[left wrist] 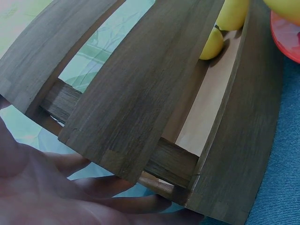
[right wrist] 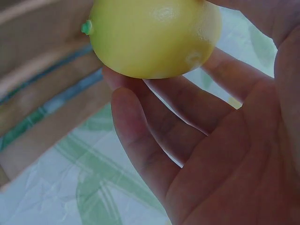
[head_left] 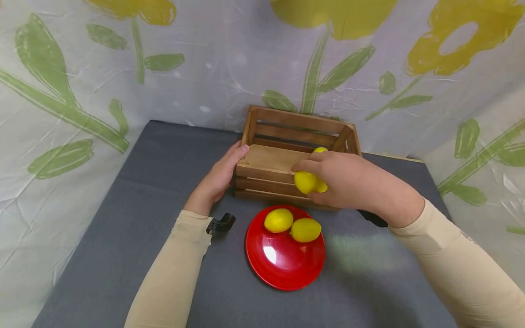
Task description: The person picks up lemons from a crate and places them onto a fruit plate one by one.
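Note:
My right hand grips a yellow lemon between thumb and fingers, at the front side of a slatted wooden crate. The right wrist view shows that lemon close up, its green stem tip pointing toward the crate's slats. On the crate's left end rests my left hand, the thumb over the top edge and the fingers spread along the outside. Inside the crate, another lemon shows behind my right hand. Through the slats, the left wrist view catches lemons on the crate's floor.
In front of the crate, a round red plate carries two lemons near its far rim. Everything stands on a dark grey table. A white sheet printed with yellow flowers hangs behind and at the sides.

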A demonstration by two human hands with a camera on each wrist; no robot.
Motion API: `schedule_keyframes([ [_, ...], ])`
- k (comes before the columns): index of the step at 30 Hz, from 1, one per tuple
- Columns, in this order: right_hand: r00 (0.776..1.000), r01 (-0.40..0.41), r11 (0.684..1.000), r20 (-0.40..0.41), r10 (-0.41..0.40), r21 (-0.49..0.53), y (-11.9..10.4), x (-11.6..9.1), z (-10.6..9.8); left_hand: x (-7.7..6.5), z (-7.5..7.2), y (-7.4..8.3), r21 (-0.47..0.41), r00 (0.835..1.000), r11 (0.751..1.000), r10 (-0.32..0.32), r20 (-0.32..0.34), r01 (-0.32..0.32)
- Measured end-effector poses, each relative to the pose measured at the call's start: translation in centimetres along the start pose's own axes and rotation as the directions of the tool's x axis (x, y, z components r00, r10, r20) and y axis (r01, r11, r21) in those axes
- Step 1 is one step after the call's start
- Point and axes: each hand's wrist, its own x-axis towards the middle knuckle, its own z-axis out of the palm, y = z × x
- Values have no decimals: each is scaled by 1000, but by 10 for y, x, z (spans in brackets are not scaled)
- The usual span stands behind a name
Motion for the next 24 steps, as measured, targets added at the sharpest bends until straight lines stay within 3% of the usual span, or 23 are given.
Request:
schedule_keyframes([
  [9, 991, 113, 993, -69, -116, -44, -21, -7, 33, 1, 2, 1, -16, 1000, 1000, -2, 2, 2],
  [24, 976, 217, 976, 27, -217, -1, -54, 0, 89, 0, 1, 2, -13, 1000, 1000, -15, -10, 15],
])
